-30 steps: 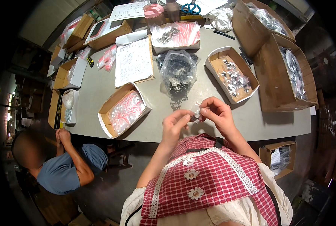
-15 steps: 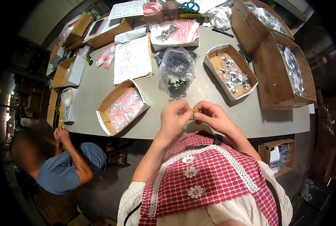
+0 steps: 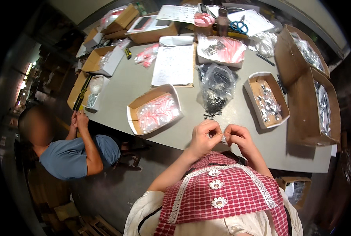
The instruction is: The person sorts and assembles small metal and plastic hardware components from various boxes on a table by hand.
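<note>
My left hand (image 3: 205, 136) and my right hand (image 3: 238, 137) meet just above the table's front edge, in front of my chest. Both are closed, thumbs pinched against fingers. A small pale, shiny thing (image 3: 223, 139) shows between the fingertips, too small to make out. Just beyond my hands, a see-through plastic bag (image 3: 218, 84) spills small black parts (image 3: 213, 112) onto the table. A box of small red-and-white plastic bags (image 3: 157, 112) stands to the left. To the right sits a box of small metallic and black parts (image 3: 268, 102).
Tall cardboard boxes (image 3: 301, 106) stand along the right edge. Farther back are a paper sheet (image 3: 173, 66), a box of red-edged bags (image 3: 226, 59) and blue scissors (image 3: 239, 26). A co-worker in a blue shirt (image 3: 67, 157) sits at the left, hands near the table's edge.
The whole view has swung, so the table and boxes appear farther right. My hands stay together at the table's front edge, with a slightly wider gap between the fingertips.
</note>
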`<state>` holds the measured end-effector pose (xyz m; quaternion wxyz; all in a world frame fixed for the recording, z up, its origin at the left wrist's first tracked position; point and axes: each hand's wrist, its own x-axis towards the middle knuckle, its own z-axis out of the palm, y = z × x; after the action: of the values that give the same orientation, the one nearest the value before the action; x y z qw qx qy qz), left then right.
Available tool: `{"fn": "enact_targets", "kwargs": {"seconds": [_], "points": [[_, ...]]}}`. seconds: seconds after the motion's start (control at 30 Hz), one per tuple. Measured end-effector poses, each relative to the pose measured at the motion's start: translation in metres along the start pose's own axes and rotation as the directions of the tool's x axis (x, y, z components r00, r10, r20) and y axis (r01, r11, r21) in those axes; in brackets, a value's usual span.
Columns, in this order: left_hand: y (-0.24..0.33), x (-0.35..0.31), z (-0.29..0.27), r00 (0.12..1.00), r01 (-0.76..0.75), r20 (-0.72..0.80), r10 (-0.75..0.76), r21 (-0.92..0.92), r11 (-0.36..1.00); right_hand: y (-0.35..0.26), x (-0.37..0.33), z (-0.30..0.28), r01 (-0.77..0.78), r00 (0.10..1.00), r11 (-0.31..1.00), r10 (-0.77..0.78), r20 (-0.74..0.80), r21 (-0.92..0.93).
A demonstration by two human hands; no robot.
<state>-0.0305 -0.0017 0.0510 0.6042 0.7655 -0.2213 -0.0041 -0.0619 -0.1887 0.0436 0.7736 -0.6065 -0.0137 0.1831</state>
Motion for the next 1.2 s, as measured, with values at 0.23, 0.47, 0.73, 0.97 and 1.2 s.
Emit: {"fn": "enact_targets", "kwargs": {"seconds": [0.23,0.47,0.73,0.97,1.2], "points": [[-0.004,0.009,-0.013,0.992,0.12,-0.038,-0.124,-0.089,0.989,-0.005,0.01,-0.006,0.076,0.99,0.997,-0.073,-0.117,0.027],[-0.084,0.054,-0.114,0.905,0.291,-0.423,-0.037,0.554,0.78,0.005,0.006,-0.088,0.355,0.675,0.933,-0.304,-0.673,-0.065],[-0.129,0.046,-0.129,0.871,0.489,-0.282,-0.403,0.574,0.656,0.018,0.012,-0.065,0.141,0.863,0.99,-0.128,-0.488,-0.009],[-0.106,0.037,-0.131,0.902,0.255,-0.429,0.055,0.631,0.733,0.017,0.041,-0.042,0.238,0.886,0.946,-0.304,-0.35,-0.219],[-0.028,0.033,-0.089,0.894,0.222,-0.198,-0.403,-0.585,0.78,-0.018,0.067,0.011,0.209,0.978,0.939,-0.194,0.08,-0.272]]}}
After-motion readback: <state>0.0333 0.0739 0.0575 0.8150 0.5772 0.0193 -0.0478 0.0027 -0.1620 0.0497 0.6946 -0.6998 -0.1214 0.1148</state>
